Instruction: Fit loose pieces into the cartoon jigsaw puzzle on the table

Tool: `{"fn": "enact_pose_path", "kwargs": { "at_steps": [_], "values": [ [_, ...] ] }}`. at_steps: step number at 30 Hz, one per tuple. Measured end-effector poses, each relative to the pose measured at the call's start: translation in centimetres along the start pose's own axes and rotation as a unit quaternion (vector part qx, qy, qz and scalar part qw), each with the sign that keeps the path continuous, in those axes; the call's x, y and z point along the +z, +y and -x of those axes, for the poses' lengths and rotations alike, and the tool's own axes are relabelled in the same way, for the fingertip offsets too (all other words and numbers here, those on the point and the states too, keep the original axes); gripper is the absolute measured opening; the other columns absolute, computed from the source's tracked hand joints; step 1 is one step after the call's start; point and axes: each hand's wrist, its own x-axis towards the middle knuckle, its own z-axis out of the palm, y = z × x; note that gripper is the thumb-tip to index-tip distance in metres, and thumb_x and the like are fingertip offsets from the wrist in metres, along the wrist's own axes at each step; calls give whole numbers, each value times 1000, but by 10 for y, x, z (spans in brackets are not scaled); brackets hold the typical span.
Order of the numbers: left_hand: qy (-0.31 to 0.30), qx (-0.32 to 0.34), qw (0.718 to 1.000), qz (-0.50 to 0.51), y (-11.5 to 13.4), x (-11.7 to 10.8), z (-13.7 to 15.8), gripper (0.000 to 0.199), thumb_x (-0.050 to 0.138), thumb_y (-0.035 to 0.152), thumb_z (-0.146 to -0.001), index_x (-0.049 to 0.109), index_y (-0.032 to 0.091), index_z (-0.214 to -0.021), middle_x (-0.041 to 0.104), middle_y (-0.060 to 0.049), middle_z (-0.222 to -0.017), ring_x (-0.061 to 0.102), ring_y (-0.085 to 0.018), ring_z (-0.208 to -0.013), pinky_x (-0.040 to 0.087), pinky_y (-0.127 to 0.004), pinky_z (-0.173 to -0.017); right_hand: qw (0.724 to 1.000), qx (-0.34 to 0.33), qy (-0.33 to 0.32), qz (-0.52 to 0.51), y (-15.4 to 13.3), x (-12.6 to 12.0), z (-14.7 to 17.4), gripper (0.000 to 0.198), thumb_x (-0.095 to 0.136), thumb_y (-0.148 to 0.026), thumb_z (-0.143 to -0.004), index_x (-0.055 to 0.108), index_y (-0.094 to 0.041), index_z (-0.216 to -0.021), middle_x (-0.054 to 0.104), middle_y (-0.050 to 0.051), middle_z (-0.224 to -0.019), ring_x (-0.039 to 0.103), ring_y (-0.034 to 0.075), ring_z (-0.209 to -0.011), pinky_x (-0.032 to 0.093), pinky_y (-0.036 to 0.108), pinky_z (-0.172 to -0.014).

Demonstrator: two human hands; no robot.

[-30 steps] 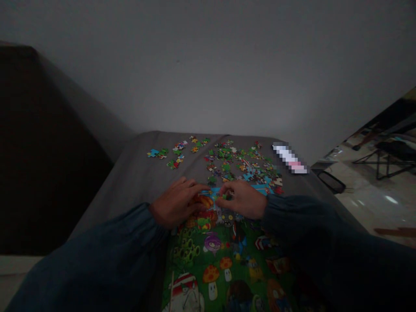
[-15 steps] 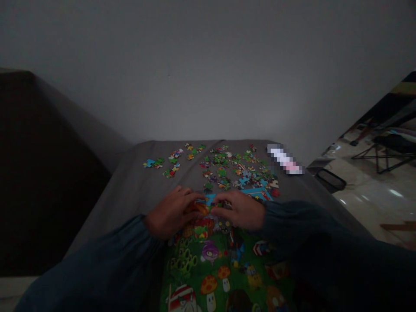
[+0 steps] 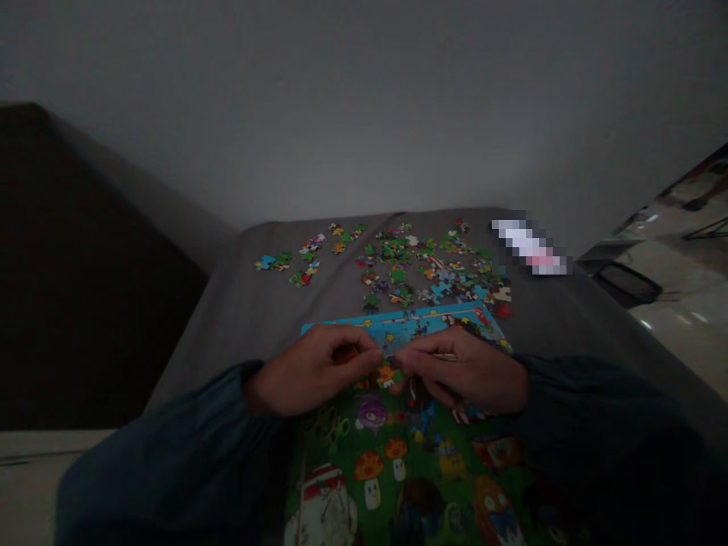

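Note:
My left hand (image 3: 315, 370) and my right hand (image 3: 472, 369) are close together above a colourful cartoon puzzle (image 3: 369, 436) with a blue top edge. Between their fingertips is a small orange and yellow jigsaw piece (image 3: 387, 373). Thumb and fingers of each hand are pinched at its sides, and the fingertips partly cover it. Dim light makes the exact edges of the piece hard to see. Beneath the hands, the upper middle of the puzzle is partly hidden.
Many loose jigsaw pieces (image 3: 401, 246) lie scattered beyond the puzzle on a grey cloth-covered table (image 3: 239, 303). A smaller group of pieces (image 3: 307, 262) is further left. A blurred-out phone-like object (image 3: 528, 246) lies at the back right, near a pale wall (image 3: 364, 114).
My hands have drawn slightly apart, the right one shifting rightward, and more of the blue top edge shows. The view has tilted, so the table's far edge sits higher.

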Motion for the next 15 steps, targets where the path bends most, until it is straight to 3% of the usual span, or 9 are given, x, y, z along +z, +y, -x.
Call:
{"fn": "enact_pose_path", "kwargs": {
  "at_steps": [4, 9, 15],
  "values": [
    [-82, -7, 996, -34, 7, -9, 6, 22, 54, 37, -85, 67, 21, -79, 65, 0, -76, 57, -15, -68, 42, -24, -60, 998, -37, 34, -46, -2, -4, 3, 33, 49, -42, -88, 66, -15, -98, 71, 5, -80, 39, 2, -33, 30, 18, -32],
    [-161, 13, 984, -77, 20, -6, 16, 11, 61, 30, -80, 70, 25, -77, 68, 1, -75, 62, -16, -70, 45, -24, -65, 994, -72, 75, -22, -5, -3, 3, 27, 47, -33, -90, 68, -15, -90, 72, 4, -77, 40, 2, -33, 29, 18, -31],
    [-194, 3, 966, -171, 21, 5, 20, 5, 64, 27, -75, 69, 26, -75, 68, 1, -79, 62, -17, -70, 45, -26, -61, 994, -77, 82, 5, -5, 1, 2, 26, 46, -29, -90, 70, -18, -90, 71, 1, -74, 42, 3, -34, 31, 18, -31]
  ]
}}
